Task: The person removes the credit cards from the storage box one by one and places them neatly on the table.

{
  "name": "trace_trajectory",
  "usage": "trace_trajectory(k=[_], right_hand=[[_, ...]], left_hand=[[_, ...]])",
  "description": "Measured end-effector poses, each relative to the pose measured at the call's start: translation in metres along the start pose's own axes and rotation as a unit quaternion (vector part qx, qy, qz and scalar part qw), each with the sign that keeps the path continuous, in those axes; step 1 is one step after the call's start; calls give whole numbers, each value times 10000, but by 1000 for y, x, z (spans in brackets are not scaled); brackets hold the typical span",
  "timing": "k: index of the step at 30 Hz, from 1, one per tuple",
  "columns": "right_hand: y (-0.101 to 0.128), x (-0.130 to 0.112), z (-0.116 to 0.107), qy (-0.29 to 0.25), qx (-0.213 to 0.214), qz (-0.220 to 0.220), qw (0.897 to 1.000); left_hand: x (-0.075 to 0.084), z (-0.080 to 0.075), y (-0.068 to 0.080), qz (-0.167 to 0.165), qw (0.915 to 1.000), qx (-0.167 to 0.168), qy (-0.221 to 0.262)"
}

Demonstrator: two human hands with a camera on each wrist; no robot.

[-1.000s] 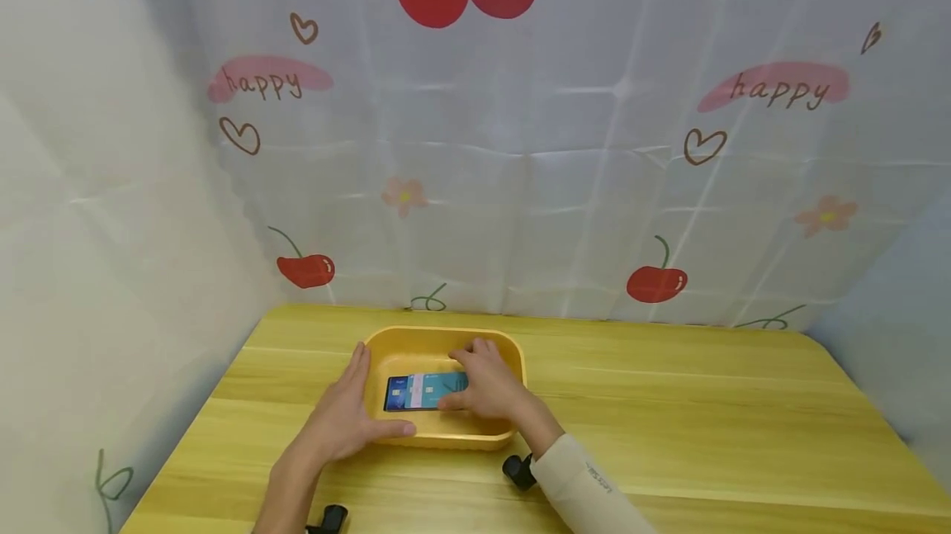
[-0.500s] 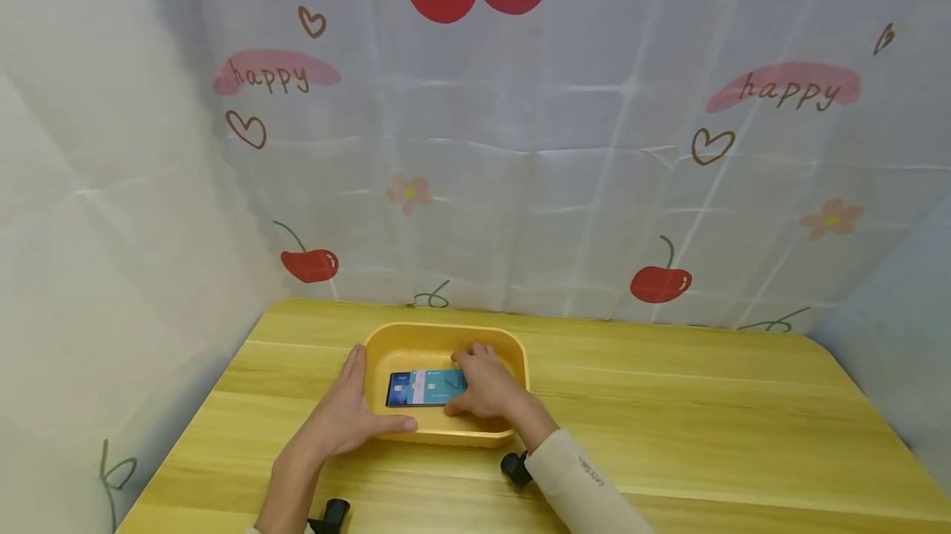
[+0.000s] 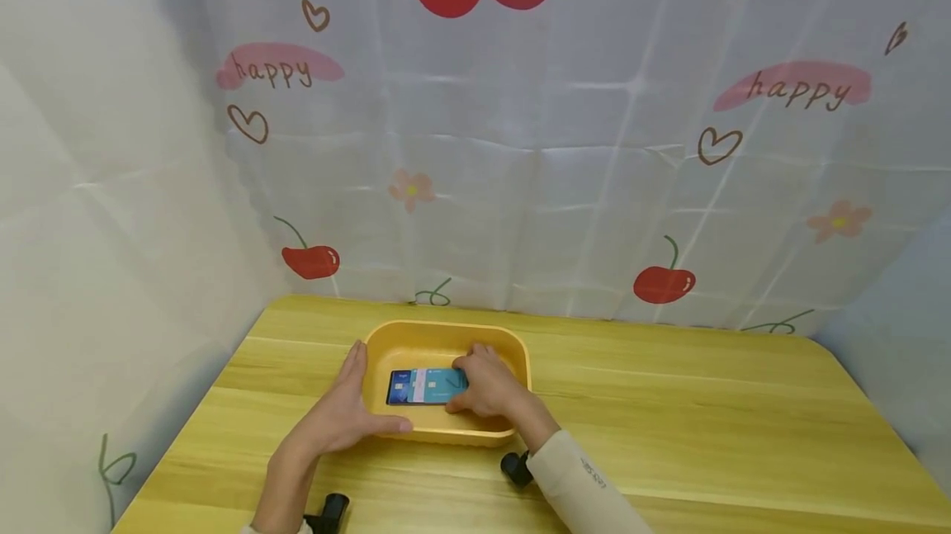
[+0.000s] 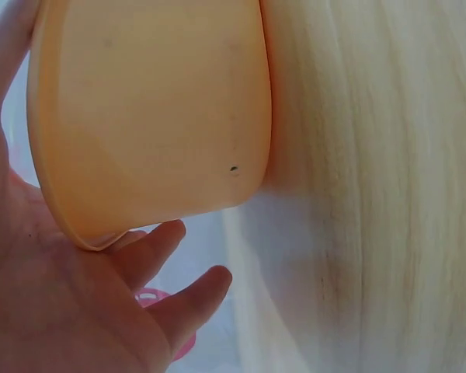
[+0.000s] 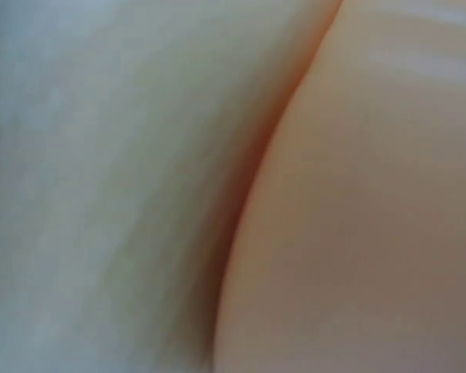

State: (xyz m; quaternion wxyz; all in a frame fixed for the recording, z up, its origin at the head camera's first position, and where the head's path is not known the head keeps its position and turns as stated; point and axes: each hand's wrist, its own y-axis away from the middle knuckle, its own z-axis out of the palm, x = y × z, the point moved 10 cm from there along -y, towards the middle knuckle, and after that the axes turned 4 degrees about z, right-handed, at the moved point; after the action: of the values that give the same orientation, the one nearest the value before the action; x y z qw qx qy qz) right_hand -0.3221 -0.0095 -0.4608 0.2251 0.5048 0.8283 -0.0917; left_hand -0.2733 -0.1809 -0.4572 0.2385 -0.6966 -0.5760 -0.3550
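A yellow plastic bin (image 3: 446, 437) stands on the wooden table. Inside it lies an overlapping row of bank cards (image 3: 422, 386), dark blue at the left, then a pale pink strip, then teal with a chip. My right hand (image 3: 490, 383) reaches into the bin and pinches the teal card's right part, thumb on the near edge, fingers on the far edge. Around the bin's left near corner rests my left hand (image 3: 338, 412), its thumb along the near rim and fingers straight along the left side. In the left wrist view two fingertips stand off the bin wall (image 4: 163, 116).
The table (image 3: 669, 410) extends to the right of the bin. A white sheet with cherry prints (image 3: 505, 187) hangs behind it and at the sides. A black wrist device (image 3: 516, 469) sits under the right sleeve, another black one (image 3: 328, 513) at the left wrist.
The head view has shifted slightly. My right thumb and fingers have settled on the edges of the teal card. The left hand stays at the bin, which has not visibly moved.
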Motion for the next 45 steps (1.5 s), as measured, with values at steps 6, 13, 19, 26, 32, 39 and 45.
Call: trace_trajectory(k=[6,13,19,26,32,39,45], right_hand=[[-2,-3,-2,82,28,-175,9998],[-1,-3,-1,165,16,-133,9998],[1,-4,-1,297,30,-169,9994],[4,-4,-3,220,115,-217,9995],[8,-9,-11,92,350,-464,9983],[19,-14,-31,-487,467,-624,9958],[34,-17,-53,-474,536,-844,9939]], left_hand=[[-1,-1,0,-29,9999,28,114],[-2,0,-1,-59,9999,15,128],[-3,2,-1,-48,9999,25,128],[-2,5,0,-80,9999,0,116],[-1,6,1,-108,9999,-58,121],[2,3,-2,4,9999,-52,89],[1,1,-1,11,10000,-27,89]])
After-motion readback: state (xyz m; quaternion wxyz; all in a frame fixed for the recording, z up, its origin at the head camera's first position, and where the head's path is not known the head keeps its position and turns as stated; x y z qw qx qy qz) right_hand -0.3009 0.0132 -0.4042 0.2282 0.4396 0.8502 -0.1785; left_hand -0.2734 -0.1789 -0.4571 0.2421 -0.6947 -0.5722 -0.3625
